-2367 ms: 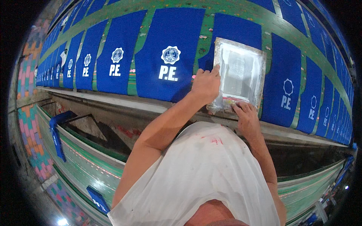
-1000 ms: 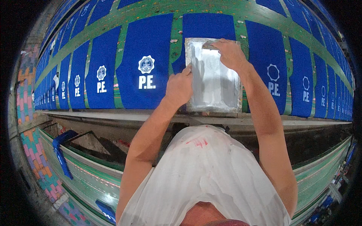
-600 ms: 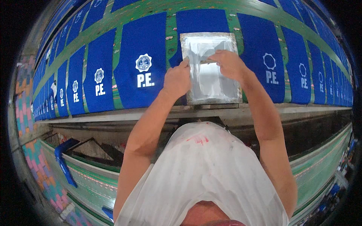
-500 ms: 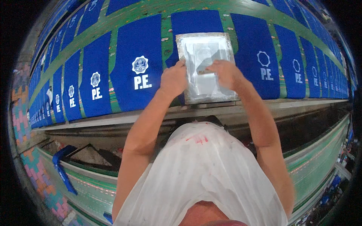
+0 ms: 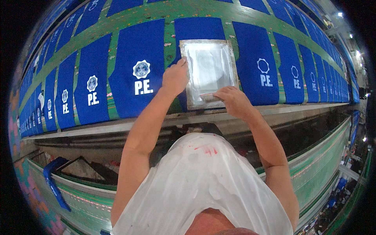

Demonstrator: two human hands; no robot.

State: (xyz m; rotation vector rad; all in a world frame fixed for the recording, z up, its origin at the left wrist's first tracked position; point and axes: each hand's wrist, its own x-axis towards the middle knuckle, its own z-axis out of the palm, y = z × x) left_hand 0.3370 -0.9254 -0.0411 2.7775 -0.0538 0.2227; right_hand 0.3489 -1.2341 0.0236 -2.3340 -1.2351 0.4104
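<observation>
A silk-screen frame (image 5: 231, 60) with a pale, shiny mesh lies flat over a blue fabric panel (image 5: 199, 28), hiding most of that panel. My left hand (image 5: 176, 77) is closed on the frame's left edge, thumb and fingers near its upper half. At the frame's near end, my right hand (image 5: 235, 101) grips a squeegee (image 5: 208, 97), which rests across the lower mesh; the fingers partly cover it. Left of the frame, a blue panel (image 5: 135, 47) carries a white emblem with lettering below. To the right, another panel (image 5: 254, 45) shows only the emblem's outline above its lettering.
Blue panels line the long green table (image 5: 168, 43) on both sides, with a second row farther back. The table's pale front edge (image 5: 156, 123) runs before me. Behind my body a second green surface (image 5: 317, 172) stretches across, with blue cloth (image 5: 55, 184) hanging over it at left.
My right hand has drawn the squeegee from the middle of the mesh toward me, to the near end. My left hand still grips the frame's left edge. The view has shifted slightly.
</observation>
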